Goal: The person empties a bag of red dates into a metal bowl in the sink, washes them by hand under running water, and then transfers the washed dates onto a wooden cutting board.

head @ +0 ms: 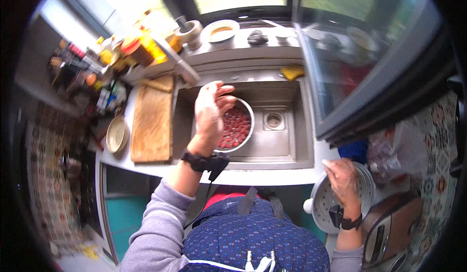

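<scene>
My left hand [211,113] is raised over the left part of a steel sink [297,140], its fingers apart and nothing seen in them. Partly behind it, a round white-rimmed bowl [251,120] holds many small red fruits [235,128] and stands in the sink. My right hand [341,177] is at the right, above a perforated steamer pot or colander [323,206] beside the counter edge. Its fingers are bent; whether they hold something small or touch the pot cannot be told.
Left of the sink lie a wooden cutting board [151,126] and an oval basket [116,135]. A stone mortar [189,34], a bowl of brown liquid [221,31] and a steel-wool scrubber [257,37] stand on the ledge. An open window sash [379,93] juts in from the right, near a yellow cloth [293,72].
</scene>
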